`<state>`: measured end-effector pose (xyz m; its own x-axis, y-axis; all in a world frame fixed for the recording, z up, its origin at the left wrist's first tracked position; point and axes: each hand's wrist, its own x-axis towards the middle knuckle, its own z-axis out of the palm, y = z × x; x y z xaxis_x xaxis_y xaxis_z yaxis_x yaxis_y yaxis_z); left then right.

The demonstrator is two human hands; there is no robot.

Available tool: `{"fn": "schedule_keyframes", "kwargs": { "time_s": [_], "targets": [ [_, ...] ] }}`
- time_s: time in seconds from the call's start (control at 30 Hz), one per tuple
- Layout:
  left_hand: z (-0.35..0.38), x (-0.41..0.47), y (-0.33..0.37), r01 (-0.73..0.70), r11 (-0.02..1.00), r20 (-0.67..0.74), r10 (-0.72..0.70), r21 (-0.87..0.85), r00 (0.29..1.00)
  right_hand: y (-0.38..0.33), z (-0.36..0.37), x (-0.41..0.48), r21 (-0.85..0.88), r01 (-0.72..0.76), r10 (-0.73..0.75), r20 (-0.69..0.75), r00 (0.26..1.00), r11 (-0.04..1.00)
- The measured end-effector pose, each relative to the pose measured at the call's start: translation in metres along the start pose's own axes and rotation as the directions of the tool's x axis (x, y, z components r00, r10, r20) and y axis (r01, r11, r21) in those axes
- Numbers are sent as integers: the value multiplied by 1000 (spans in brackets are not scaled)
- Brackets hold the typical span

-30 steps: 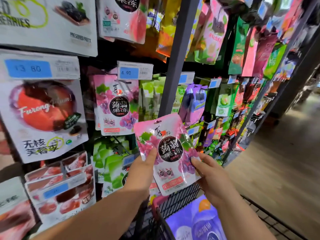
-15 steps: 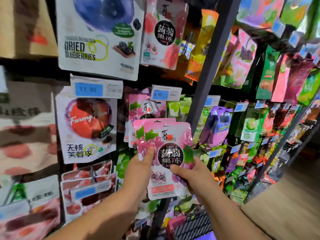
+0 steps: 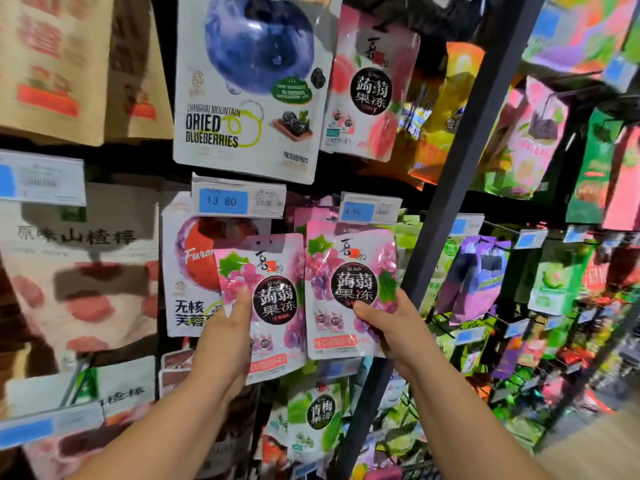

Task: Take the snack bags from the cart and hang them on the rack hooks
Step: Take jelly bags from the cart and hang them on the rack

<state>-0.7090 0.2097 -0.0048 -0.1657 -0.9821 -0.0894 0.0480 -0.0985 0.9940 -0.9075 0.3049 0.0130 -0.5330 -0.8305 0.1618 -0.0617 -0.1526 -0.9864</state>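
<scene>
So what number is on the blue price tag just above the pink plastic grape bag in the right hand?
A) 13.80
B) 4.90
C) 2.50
B: the blue price tag directly above the right pink plastic grape bag, gripped by the right hand, reads 4.90; the left hand grips the left pink grape bag.

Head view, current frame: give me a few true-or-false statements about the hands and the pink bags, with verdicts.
1. The left hand grips the left pink bag. True.
2. The right hand is empty. False: it grips the right pink bag.
3. The blue price tag above the right pink bag reads 4.90. True.
4. The left pink bag hangs on a hook. False: its top is free, held in front of the plum bag.
5. The dried blueberries bag hangs below both pink bags. False: it hangs above them.
</scene>
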Motion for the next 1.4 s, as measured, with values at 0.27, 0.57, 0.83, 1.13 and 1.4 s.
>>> {"fn": "schedule_keyframes", "kwargs": {
  "time_s": [0.27, 0.57, 0.83, 1.13, 1.4],
  "targets": [
    [-17, 13, -1, 2, 995, 35, 1, -105, 999, 3, -4, 17, -16, -5, 4, -35, 999, 1000],
    [-24, 13, 9, -12, 993, 82, 21, -114, 996, 3, -1, 37, -181, -71, 69, -20, 997, 981],
    [-6, 15, 11, 23, 991, 159, -1, -135, 987, 9, 10, 22, -540, 136, -378, -368, 849, 831],
    [47, 24, -11, 78, 986, 332, -24, -150, 943, 23, 22, -5, -329, 117, -117, 21, 993, 937],
    [79, 43, -21, 121, 985, 407, -62, -123, 912, 16, 8, -3, -308, 171, -202, -70, 977, 936]
  ]
}}
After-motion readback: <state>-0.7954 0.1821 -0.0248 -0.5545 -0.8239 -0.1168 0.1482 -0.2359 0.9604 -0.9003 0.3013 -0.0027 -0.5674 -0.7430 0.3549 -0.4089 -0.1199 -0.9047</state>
